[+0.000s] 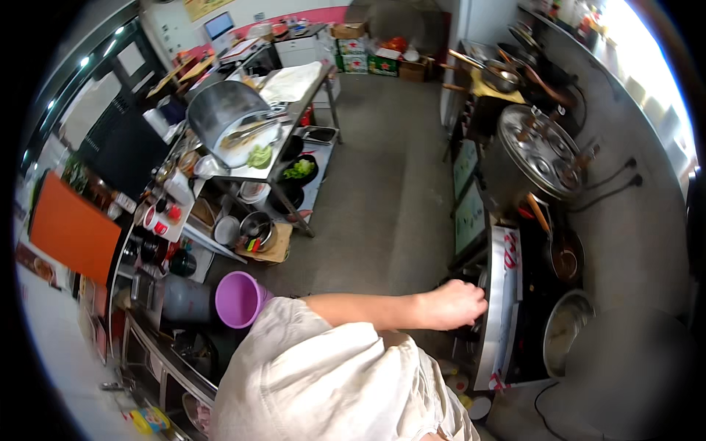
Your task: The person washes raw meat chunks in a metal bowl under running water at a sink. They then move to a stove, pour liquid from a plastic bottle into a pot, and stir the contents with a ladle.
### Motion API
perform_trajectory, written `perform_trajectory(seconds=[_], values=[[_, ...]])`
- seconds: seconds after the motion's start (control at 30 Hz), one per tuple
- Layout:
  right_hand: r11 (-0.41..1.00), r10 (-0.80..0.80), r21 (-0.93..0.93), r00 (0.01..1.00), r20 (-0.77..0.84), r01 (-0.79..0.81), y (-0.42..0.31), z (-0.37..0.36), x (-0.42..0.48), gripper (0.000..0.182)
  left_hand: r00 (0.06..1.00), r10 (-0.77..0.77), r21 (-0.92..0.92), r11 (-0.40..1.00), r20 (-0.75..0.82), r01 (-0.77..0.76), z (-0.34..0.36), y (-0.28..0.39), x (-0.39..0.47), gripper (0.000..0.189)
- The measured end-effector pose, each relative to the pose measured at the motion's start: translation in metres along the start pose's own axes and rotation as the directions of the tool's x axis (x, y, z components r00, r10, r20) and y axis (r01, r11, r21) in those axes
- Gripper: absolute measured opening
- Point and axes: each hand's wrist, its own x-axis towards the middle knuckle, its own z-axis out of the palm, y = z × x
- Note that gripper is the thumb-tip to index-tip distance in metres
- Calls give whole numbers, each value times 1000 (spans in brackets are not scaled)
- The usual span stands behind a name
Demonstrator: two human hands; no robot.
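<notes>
My left hand (456, 305) reaches across my body to the front of a stove (501, 314) with a foil-like metal edge. Its fingers are curled at that edge, and the fingertips are turned away, so I cannot tell whether they grip anything. A wide metal pan (567, 333) with some residue sits on the dark stove top beyond the hand. Farther along is a small dark pan (567, 259) with a wooden handle (539, 214). My right hand is out of view.
A large lidded metal pot (510, 171) stands farther along the right side. A purple bucket (238, 299) is on the floor at left. Behind it, a metal worktable (248, 172) carries a big tilted pot (223, 107). Drinks cartons (353, 62) are stacked at the back.
</notes>
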Motion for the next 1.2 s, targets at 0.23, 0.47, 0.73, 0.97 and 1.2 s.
perform_trajectory(seconds=[0.23,0.47,0.73,0.97,1.2], values=[[949,-155,-236,960,232,210,-113,90,17,15,839,-514,121,835,-179,537,-71,-70,-166,32],[836,-85,-479,925,370,268,-168,209,13,16,419,-888,105,406,-189,908,-131,-141,-345,41],[-759,-13,-308,460,888,574,-250,304,65,17,130,-916,-33,154,-380,988,-196,-184,-469,37],[190,-451,-496,524,722,847,-432,559,-29,22,-111,-906,-212,-25,-409,977,-200,-194,-527,38],[-6,-536,-78,63,842,997,-524,766,-127,21,-262,-859,-254,-161,-439,954,-196,-218,-548,36]])
